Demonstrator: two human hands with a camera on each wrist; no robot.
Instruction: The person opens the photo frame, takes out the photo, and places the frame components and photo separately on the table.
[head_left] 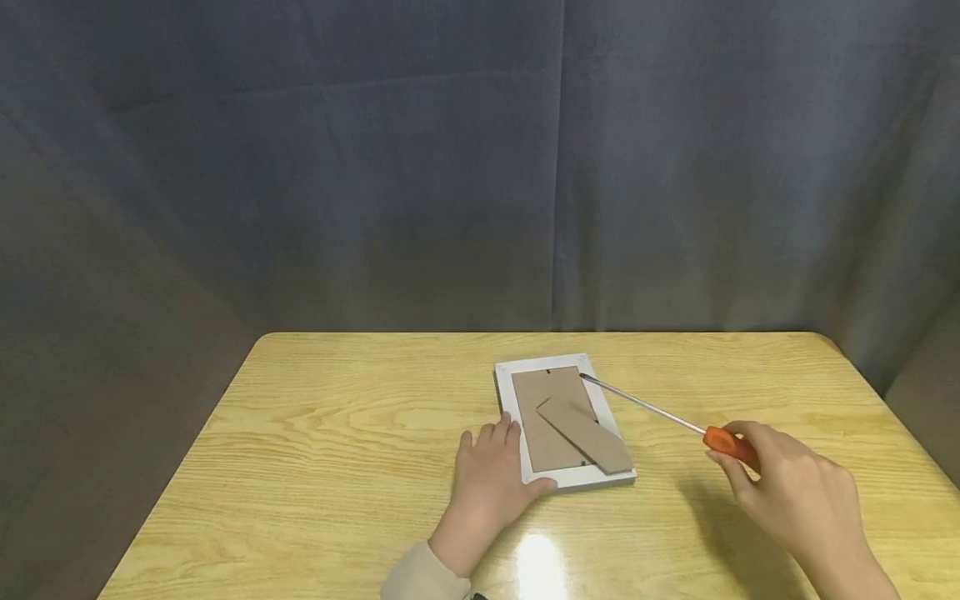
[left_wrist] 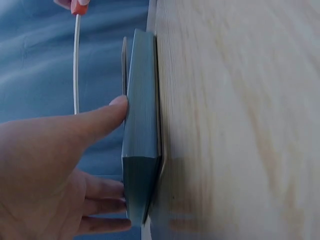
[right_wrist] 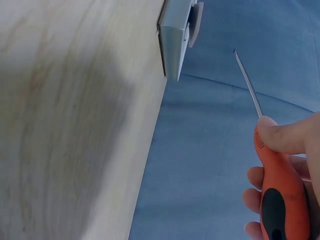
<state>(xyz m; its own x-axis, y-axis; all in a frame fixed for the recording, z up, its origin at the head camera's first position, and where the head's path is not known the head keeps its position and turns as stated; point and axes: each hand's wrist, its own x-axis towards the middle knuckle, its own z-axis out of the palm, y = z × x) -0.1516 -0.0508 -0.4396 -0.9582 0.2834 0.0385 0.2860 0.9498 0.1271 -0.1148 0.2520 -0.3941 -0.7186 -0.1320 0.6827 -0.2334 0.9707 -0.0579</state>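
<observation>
A white picture frame [head_left: 588, 477] lies face down on the wooden table, its brown backing board [head_left: 536, 433] up and its stand leg [head_left: 588, 437] slanting toward the lower right corner. My left hand [head_left: 491, 475] rests on the frame's lower left corner. Its thumb [left_wrist: 102, 120] lies at the near edge and its straight fingers [left_wrist: 105, 225] at the left side. My right hand [head_left: 798, 475] grips a screwdriver by its orange and black handle [right_wrist: 282, 185]. The screwdriver's metal shaft [head_left: 645, 404] points left; its tip overlaps the frame's upper right side in the head view, and the right wrist view shows it raised in the air.
Small dark tabs [head_left: 548, 372] show along the edge of the backing board. The light wood table [head_left: 337, 433] extends around the frame, with a dark curtain [head_left: 420, 167] behind it and at its sides.
</observation>
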